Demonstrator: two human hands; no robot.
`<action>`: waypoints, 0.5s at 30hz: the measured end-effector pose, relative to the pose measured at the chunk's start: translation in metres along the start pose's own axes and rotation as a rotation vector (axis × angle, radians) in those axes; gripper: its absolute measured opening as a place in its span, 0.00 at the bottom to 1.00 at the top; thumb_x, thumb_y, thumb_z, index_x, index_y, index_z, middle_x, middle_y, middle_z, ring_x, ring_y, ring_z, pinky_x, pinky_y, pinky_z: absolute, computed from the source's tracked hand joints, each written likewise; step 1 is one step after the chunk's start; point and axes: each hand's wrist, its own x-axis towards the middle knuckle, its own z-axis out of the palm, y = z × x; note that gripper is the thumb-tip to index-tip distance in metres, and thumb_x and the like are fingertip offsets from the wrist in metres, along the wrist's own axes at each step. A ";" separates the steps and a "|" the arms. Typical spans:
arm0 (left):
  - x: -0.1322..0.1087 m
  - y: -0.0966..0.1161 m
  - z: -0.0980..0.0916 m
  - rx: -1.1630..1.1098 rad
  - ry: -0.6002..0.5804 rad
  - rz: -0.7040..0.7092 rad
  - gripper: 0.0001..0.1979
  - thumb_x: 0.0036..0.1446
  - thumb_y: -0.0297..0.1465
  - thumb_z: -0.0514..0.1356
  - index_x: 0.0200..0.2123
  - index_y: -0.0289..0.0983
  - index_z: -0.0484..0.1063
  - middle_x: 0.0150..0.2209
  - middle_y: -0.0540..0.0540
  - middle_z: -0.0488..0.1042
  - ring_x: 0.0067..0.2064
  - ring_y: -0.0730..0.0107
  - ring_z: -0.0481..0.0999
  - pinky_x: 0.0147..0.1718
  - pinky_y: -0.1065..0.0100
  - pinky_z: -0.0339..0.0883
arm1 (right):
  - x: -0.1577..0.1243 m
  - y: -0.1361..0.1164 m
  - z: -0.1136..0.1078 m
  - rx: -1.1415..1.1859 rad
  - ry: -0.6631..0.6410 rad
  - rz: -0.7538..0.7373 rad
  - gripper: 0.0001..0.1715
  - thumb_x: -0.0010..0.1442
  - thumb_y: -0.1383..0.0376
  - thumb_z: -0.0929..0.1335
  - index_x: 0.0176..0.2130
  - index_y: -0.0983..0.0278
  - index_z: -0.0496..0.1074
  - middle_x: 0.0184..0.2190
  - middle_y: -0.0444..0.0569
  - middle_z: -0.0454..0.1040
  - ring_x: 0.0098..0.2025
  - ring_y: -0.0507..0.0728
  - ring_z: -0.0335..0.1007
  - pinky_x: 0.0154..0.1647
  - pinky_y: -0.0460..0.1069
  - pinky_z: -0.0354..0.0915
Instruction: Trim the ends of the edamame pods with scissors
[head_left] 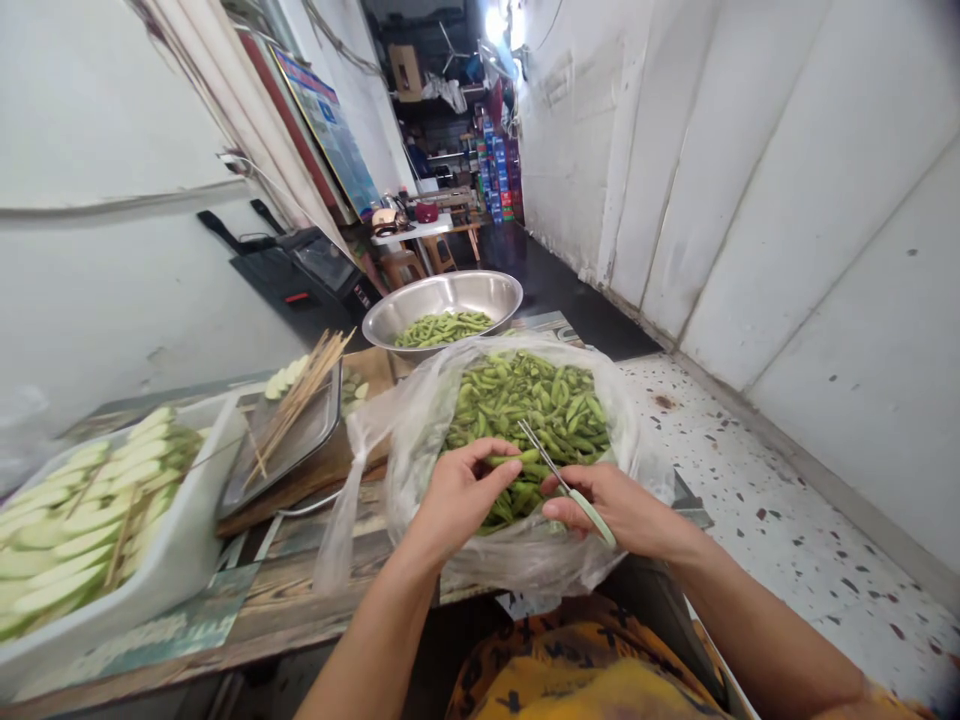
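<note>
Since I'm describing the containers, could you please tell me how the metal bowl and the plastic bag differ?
The metal bowl is shiny with a smooth rim; the plastic bag is translucent and crumpled. The metal bowl stands farther from the camera than the plastic bag. Both are open at the top and hold green pods.

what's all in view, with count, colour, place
table: one, brown and teal, foreground
plastic bag: one, clear, on table
steel bowl: one, silver, beyond bag
pods: many, green, in bag and bowl
scissors: one pair, pale-green handle, above pods
tub: one, white, far left
slices: many, pale green, mostly in tub
tray: one, silver, beside tub
skewers: many, tan, across tray
boxes: several, mostly blue, background
left hand: one, bare, pinching a pod
right hand: one, bare, holding scissors
</note>
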 end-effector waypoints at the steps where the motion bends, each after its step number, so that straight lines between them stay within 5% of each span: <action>1: 0.000 0.001 0.000 -0.004 0.002 -0.007 0.13 0.49 0.37 0.61 0.35 0.35 0.74 0.26 0.50 0.72 0.26 0.74 0.65 0.24 0.73 0.56 | 0.000 -0.001 0.000 0.021 -0.015 0.001 0.28 0.56 0.45 0.65 0.38 0.68 0.73 0.21 0.46 0.71 0.24 0.53 0.67 0.24 0.44 0.59; 11: -0.003 0.000 0.004 -0.047 0.017 -0.014 0.13 0.49 0.38 0.61 0.34 0.35 0.73 0.27 0.49 0.72 0.28 0.73 0.68 0.25 0.73 0.58 | 0.000 -0.003 -0.001 -0.012 -0.040 -0.051 0.29 0.56 0.46 0.65 0.42 0.68 0.73 0.25 0.47 0.72 0.27 0.53 0.67 0.25 0.44 0.59; 15: -0.006 0.001 0.005 -0.031 0.016 0.016 0.11 0.49 0.37 0.61 0.33 0.35 0.73 0.26 0.49 0.71 0.27 0.74 0.66 0.24 0.73 0.57 | 0.001 0.001 0.003 0.076 -0.028 -0.018 0.26 0.55 0.47 0.66 0.35 0.68 0.72 0.20 0.43 0.68 0.21 0.50 0.63 0.21 0.43 0.57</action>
